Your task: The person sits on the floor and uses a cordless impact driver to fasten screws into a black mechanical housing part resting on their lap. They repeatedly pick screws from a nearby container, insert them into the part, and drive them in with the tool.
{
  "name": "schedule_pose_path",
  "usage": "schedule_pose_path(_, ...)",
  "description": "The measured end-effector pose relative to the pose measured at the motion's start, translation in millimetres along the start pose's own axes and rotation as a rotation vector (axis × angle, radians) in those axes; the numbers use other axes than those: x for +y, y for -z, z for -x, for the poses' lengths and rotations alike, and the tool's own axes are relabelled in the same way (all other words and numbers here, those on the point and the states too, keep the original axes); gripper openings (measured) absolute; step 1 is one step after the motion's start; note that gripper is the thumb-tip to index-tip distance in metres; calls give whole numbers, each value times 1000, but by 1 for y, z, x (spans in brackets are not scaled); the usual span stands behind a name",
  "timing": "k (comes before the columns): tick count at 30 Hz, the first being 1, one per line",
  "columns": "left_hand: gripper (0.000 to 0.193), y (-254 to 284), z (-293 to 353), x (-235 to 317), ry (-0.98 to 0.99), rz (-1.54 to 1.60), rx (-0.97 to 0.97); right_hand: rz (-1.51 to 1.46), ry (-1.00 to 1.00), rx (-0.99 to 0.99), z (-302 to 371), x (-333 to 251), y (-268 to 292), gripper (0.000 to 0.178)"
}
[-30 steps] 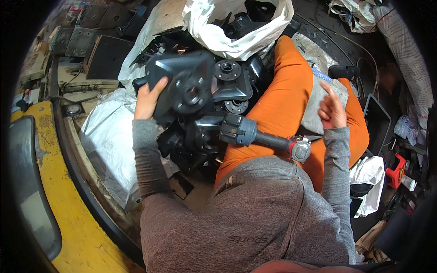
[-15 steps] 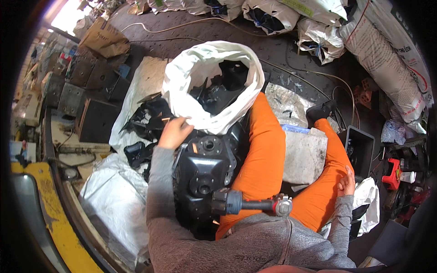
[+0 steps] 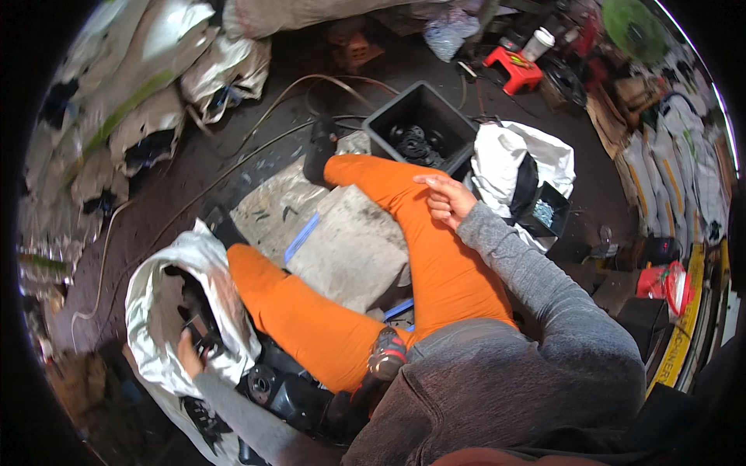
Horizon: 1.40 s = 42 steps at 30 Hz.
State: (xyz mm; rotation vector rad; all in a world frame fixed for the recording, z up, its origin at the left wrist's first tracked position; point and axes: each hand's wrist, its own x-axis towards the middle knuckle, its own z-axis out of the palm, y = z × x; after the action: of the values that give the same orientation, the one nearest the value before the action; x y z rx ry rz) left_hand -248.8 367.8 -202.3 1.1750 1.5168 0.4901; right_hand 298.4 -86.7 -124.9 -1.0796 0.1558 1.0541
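Note:
My left hand (image 3: pixel 189 356) is at the mouth of a white sack (image 3: pixel 151 291), its fingers closed on a small black plastic part (image 3: pixel 202 332). More dark pieces show inside the sack. Beside my left leg are large black moulded parts (image 3: pixel 291 400) with round flanges. My right hand (image 3: pixel 451 200) hovers over my right thigh, index finger stretched and the others loosely curled, with nothing in it. Close beyond it stands a dark grey bin (image 3: pixel 458 128) holding black round parts. A power tool (image 3: pixel 386 356) rests at my lap, partly hidden by my sleeve.
Right of the bin lie a white bag (image 3: pixel 497 159) and a small black box (image 3: pixel 548 211) of bright metal pieces. A red stool (image 3: pixel 513 71) stands farther back. Cables (image 3: pixel 303 78) cross the floor. A grey slab (image 3: pixel 350 248) lies between my legs.
My view has swung to the right, so the bin and right side show more. My left hand has gone from the sack's rim to a black part at its mouth. My right hand is over the thigh, nearer the bin.

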Motion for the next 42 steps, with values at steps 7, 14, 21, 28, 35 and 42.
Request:
schedule_pose_path(7,41,-48,190,159,-376,212,89,654,174,358,-101,-46,79,21)
schedule_pose_path(14,25,-317,217,99,-1032,-709,-470,1346,10,595,-254,-23,93,56)
schedule_pose_path(21,23,-351,207,62,-903,-854,-661,1504,-174,653,-323,-12,106,78)
schedule_pose_path(28,21,-324,222,91,-880,-757,-492,1349,-19,527,-343,0,145,85)
schedule_pose_path(35,34,-207,306,97,-381,-716,-792,1246,573,-115,-111,-49,-9,42)
schedule_pose_path(42,70,-184,358,54,-496,-772,-833,1944,769,-1067,-33,53,-89,42)
